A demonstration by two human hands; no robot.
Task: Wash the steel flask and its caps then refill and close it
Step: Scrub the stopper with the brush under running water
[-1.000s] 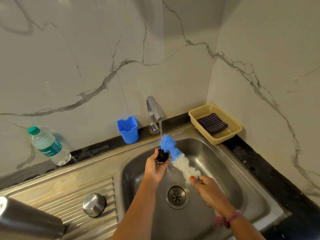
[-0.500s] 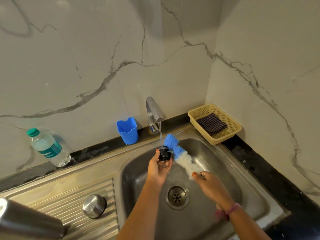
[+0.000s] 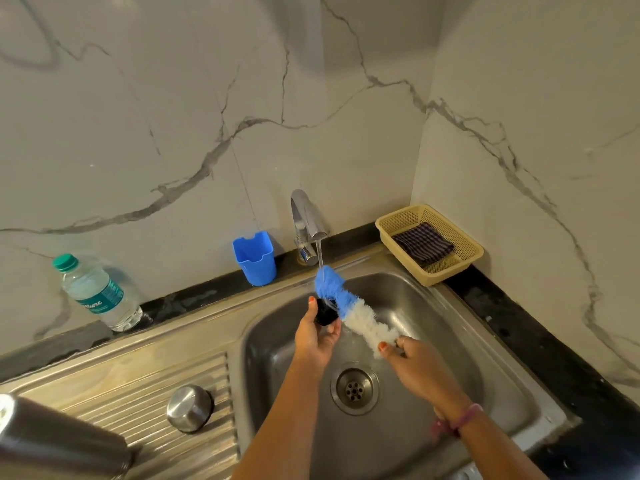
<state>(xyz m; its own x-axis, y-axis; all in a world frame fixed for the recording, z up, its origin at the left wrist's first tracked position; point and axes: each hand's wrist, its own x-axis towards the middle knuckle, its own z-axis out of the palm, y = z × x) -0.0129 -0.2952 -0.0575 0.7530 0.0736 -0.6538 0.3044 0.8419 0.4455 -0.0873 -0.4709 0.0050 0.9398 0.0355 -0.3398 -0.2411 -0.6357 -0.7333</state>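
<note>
My left hand point(image 3: 317, 337) grips a small black inner cap point(image 3: 325, 312) over the sink basin point(image 3: 433, 306). In my right hand point(image 3: 414, 363) is a blue and white bottle brush point(image 3: 349, 308), whose blue tip lies against the cap under the thin stream from the tap point(image 3: 306, 220). The steel flask point(image 3: 52, 441) lies on its side at the bottom left of the drainboard. A round steel outer cap point(image 3: 189, 407) rests dome-up on the ridged drainboard.
A blue plastic cup point(image 3: 254, 258) stands left of the tap. Against the wall at far left stands a water bottle point(image 3: 97, 294) with a green cap. A yellow basket point(image 3: 460, 251) holding a dark checked cloth point(image 3: 424, 242) sits in the right corner. The drain point(image 3: 354, 388) is below my hands.
The brush has shifted against the cap under the stream: its blue tip is back up at the water after dipping beside the cap. Both hands stay over the basin.
</note>
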